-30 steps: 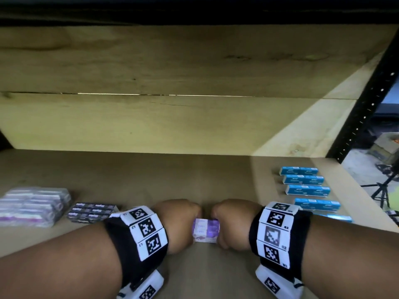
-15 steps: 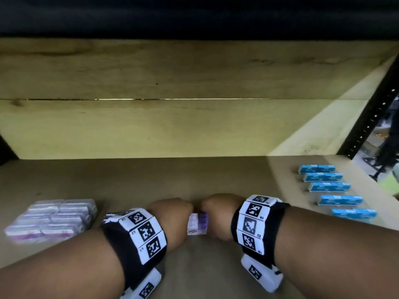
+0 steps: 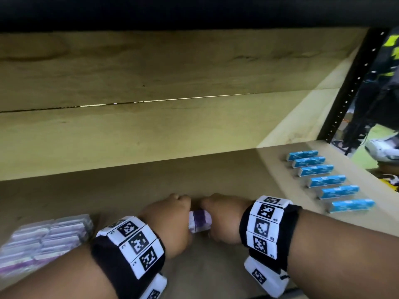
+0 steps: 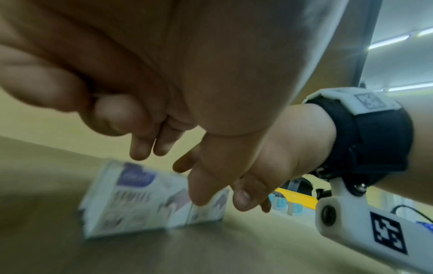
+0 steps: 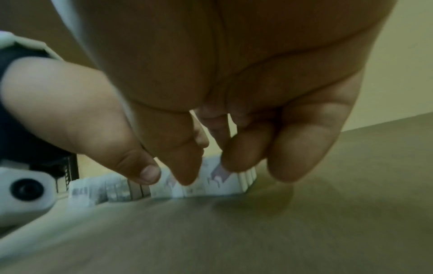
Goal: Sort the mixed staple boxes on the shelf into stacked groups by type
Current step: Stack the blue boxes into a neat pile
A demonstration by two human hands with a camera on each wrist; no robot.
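- The purple and white staple boxes point(image 3: 199, 220) between the two hands were mostly hidden in the head view; only a short piece showed in the gap between the knuckles.
- Print on these boxes was blurred in both wrist views, so no text could be read.
- From the left wrist view the boxes point(image 4: 150, 196) looked like a small block of several flat boxes, white with purple marks, resting on the shelf board point(image 3: 216, 173).
- The left hand point(image 3: 170, 221) had its fingers curled down at one end of the block, and the right hand point(image 3: 223, 219) likewise at the other end; whether they really clamped the block I could not tell.
- A wrapped pack of purple boxes point(image 3: 43, 240) lay at the left, cut by the picture edge and blurred.
- Six blue boxes point(image 3: 326, 181) lay in a spaced row at the right, near the shelf's open side beside the black post point(image 3: 354, 83).
- Bare board lay between the hands and the back wall point(image 3: 151, 134).
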